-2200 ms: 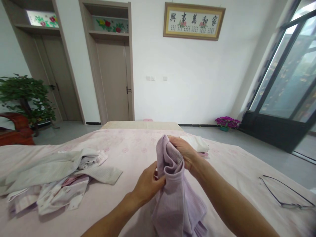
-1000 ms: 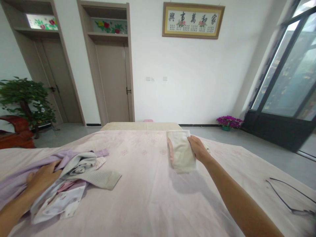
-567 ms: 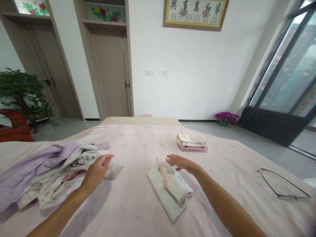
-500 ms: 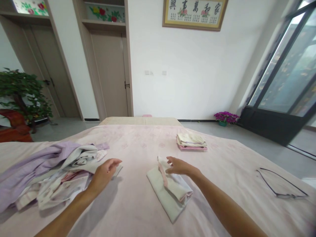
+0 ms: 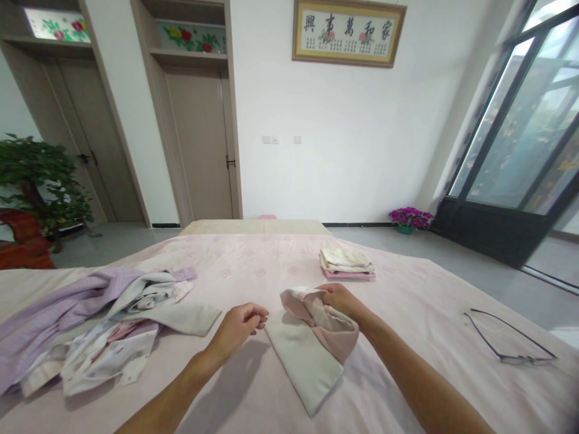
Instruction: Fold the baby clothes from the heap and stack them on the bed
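Observation:
A folded pale grey-green garment (image 5: 301,355) with a pink inner side lies in front of me on the pink bedspread (image 5: 239,392). My right hand (image 5: 341,299) pinches its upper right part, and the lifted layer gapes to show the pink inside. Some of the right fingertips are hidden by the cloth. My left hand (image 5: 242,328) hovers just left of the garment, its fingers loosely curled with nothing visible in them. Farther left lies a loose heap of clothes, with a lilac garment (image 5: 85,307) and a grey-white garment (image 5: 190,316).
Beyond my right hand sits a small stack of folded clothes (image 5: 347,264), cream over pink. Eyeglasses (image 5: 511,337) rest on the bedspread at the right. A potted purple flower (image 5: 411,218) stands on the floor by the glass door, and a leafy plant (image 5: 40,175) at the left.
My left hand has moved right, from beside the clothes heap to the garment's left edge. My right hand has taken hold of the upper layer and raised it, exposing more pink.

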### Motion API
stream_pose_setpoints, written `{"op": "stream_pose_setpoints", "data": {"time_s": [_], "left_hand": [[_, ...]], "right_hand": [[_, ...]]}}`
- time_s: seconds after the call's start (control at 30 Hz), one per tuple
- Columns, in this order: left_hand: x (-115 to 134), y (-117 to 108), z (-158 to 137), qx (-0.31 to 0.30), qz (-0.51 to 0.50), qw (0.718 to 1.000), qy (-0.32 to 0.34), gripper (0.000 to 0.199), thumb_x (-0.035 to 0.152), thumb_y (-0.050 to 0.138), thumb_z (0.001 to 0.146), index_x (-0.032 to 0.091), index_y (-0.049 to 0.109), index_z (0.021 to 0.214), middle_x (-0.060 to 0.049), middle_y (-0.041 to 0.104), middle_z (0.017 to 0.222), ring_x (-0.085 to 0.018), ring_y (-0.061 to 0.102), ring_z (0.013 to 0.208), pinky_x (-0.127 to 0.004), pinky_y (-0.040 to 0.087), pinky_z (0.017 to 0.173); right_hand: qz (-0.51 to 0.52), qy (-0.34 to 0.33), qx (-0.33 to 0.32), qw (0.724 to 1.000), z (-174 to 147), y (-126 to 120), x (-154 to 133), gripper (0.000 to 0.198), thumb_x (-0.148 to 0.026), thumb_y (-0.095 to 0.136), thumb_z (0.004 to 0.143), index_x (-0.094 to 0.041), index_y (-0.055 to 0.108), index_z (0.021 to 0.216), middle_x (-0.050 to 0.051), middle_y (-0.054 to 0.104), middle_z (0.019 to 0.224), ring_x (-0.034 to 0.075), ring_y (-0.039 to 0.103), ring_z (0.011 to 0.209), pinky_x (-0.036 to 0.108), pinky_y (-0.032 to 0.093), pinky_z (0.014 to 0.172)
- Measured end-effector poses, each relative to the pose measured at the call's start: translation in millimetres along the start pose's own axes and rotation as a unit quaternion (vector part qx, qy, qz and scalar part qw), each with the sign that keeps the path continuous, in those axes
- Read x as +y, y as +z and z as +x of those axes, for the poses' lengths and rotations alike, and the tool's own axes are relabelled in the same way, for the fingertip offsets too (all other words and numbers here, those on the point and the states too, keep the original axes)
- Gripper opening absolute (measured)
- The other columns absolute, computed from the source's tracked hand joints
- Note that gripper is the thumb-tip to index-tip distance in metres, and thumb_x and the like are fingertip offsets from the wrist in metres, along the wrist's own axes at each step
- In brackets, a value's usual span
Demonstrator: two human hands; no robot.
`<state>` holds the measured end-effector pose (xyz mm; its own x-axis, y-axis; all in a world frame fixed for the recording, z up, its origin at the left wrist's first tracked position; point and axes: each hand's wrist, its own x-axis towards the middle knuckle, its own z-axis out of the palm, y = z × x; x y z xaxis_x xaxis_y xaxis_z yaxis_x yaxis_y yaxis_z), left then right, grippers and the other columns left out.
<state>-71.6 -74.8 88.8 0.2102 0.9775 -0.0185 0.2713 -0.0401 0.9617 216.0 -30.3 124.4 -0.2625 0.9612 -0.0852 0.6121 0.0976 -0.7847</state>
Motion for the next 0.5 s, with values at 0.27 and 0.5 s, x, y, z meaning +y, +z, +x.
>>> {"op": "stream_pose_setpoints", "data": {"time_s": [0.27,0.5], "left_hand": [[60,46,-8,-0.016,-0.103,0.991,0.085,0.046,0.052,0.055,0.085,0.014,0.064,0.111,-0.01,0.069,0.11,-0.025,0.062,0.102,-0.033,0.048,0.088],[81,-39,11,0.155,-0.128,0.976,0.088,0.037,0.048,0.059,0.079,0.014,0.065,0.093,-0.005,0.07,0.088,-0.024,0.063,0.086,-0.031,0.051,0.072]], "right_hand": [[0.281,-0.053,-0.07,0.956,-19,0,-63,0.04,-0.052,0.068,0.075,-0.014,0.067,0.085,0.002,0.066,0.068,0.013,0.056,0.058,0.025,0.042,0.056],[0.276,-0.081,-0.046,0.957,-17,-21,-46,0.045,-0.051,0.07,0.076,-0.016,0.069,0.104,0.002,0.067,0.078,0.01,0.055,0.061,0.022,0.038,0.055]]}}
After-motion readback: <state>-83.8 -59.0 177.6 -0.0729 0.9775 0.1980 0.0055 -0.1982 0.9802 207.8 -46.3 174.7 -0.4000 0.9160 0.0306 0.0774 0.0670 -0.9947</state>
